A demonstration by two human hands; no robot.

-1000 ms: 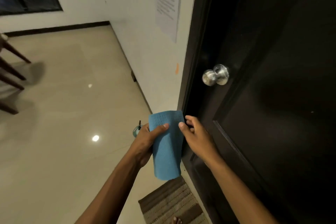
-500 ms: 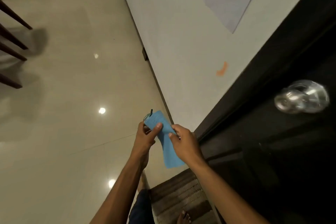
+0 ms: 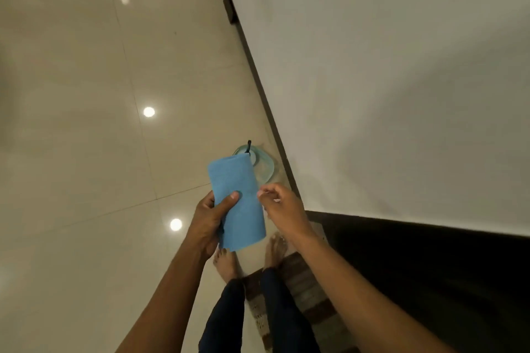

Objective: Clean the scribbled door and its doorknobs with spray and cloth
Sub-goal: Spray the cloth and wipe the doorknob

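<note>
While my left hand [image 3: 210,219] grips the folded blue cloth [image 3: 236,203], my right hand [image 3: 282,205], fingers loosely curled and empty, hovers beside it, nearer the spray bottle [image 3: 262,165] standing upright on the floor [image 3: 86,123] just beyond.

**Two hands close together**

The left hand [image 3: 208,221] holds the blue cloth [image 3: 236,203], thumb flat on its front and fingers behind. The right hand [image 3: 282,208] is just beside the cloth, fingers curled, tips at its edge. Both arms reach forward. Two bare feet stand below the cloth.
</note>
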